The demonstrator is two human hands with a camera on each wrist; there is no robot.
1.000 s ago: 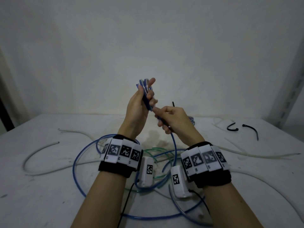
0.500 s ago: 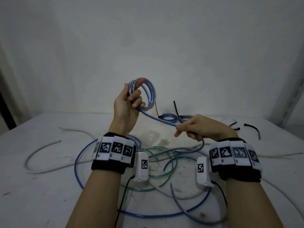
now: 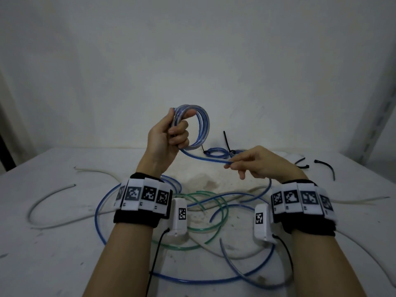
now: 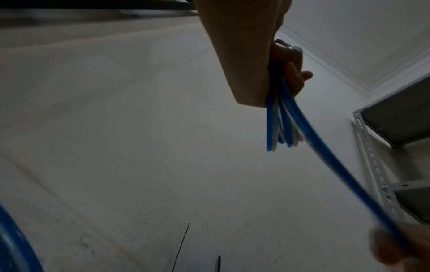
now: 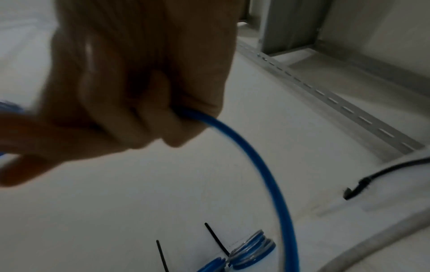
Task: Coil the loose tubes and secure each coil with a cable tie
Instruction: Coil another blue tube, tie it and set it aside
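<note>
Fingers of your left hand (image 3: 166,138) curl round the blue coil (image 3: 198,127) at frame centre; your right hand (image 3: 260,165) pinches its loose tail, blurred in both wrist views. Lower right, the blue tube (image 3: 235,275) runs under your forearm, hidden.

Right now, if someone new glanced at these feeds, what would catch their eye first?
First, the blue coil held up in the left hand at the centre, with its loose tail running down to the right hand, which pinches it. Below the wrists lies a tangle of blue, green and white tubes on the white table. Behind the hands sit two tied coils with black cable ties sticking up.
</note>
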